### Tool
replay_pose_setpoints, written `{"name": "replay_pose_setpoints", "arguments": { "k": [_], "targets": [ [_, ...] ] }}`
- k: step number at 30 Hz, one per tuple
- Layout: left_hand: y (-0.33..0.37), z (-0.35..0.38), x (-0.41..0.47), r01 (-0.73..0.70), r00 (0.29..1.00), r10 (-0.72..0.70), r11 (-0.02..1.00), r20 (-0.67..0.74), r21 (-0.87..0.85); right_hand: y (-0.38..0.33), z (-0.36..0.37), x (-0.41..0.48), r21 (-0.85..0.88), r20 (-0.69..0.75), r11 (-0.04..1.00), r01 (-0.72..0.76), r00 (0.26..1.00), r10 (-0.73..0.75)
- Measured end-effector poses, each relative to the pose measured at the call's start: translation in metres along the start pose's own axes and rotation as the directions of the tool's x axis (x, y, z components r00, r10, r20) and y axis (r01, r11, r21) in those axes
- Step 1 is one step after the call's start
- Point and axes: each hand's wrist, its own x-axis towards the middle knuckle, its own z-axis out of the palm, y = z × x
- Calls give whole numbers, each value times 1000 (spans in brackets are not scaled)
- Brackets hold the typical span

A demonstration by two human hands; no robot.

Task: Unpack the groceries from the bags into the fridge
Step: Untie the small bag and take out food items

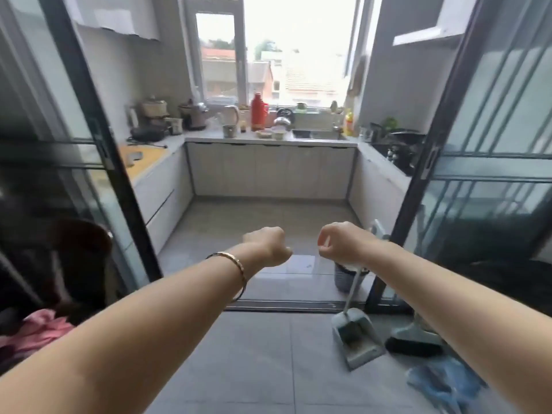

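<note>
No fridge shows in this view. Both my arms reach forward over the threshold of a kitchen doorway. My left hand [268, 246], with a gold bangle on the wrist, hangs with its fingers curled in and nothing visible in it. My right hand [337, 242] hangs beside it, a short gap apart, thumb and fingers pinched together; I see nothing held. A crumpled blue plastic bag [442, 383] lies on the floor at the lower right; what is in it is not visible.
Black-framed glass sliding doors [98, 162] flank the opening. Inside, a U-shaped counter [268, 138] carries a red thermos [256, 112], kettles and a sink. A dustpan [355, 333], a broom [415, 339] and a small bin [348, 276] stand at the right. Pink cloth [41, 330] lies at the left.
</note>
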Motion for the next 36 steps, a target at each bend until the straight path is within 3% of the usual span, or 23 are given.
{"name": "replay_pose_setpoints", "arguments": {
  "k": [3, 6, 9, 14, 19, 24, 27, 33, 36],
  "targets": [
    [-75, 3, -55, 234, 972, -234, 972, -2, -22, -65, 29, 4, -68, 80, 978, 195, 979, -190],
    [-139, 2, -127, 439, 898, -440, 898, -6, -37, -141, 61, -7, -97, 182, 915, 391, 911, -370],
    [-193, 4, -200, 602, 796, -605, 795, -24, -78, -216, 89, -32, -114, 276, 809, 577, 801, -532],
    [-274, 11, -322, 798, 588, -809, 585, -26, -144, -339, 143, -82, -47, 395, 661, 749, 622, -676],
    [-347, 14, -425, 887, 412, -909, 416, -62, -200, -456, 191, -133, -2, 432, 504, 864, 455, -778],
    [-436, 28, -513, 937, 275, -960, 280, -56, -211, -561, 249, -183, 30, 433, 422, 906, 369, -822],
    [-484, 40, -557, 934, 238, -971, 235, -24, -268, -615, 288, -205, 94, 452, 440, 893, 355, -818],
    [-561, 71, -611, 911, 204, -978, 175, 40, -374, -690, 358, -219, 45, 453, 410, 911, 347, -821],
    [-598, 84, -621, 901, 162, -985, 122, 61, -417, -731, 392, -216, 70, 443, 292, 954, 233, -866]
  ]
}}
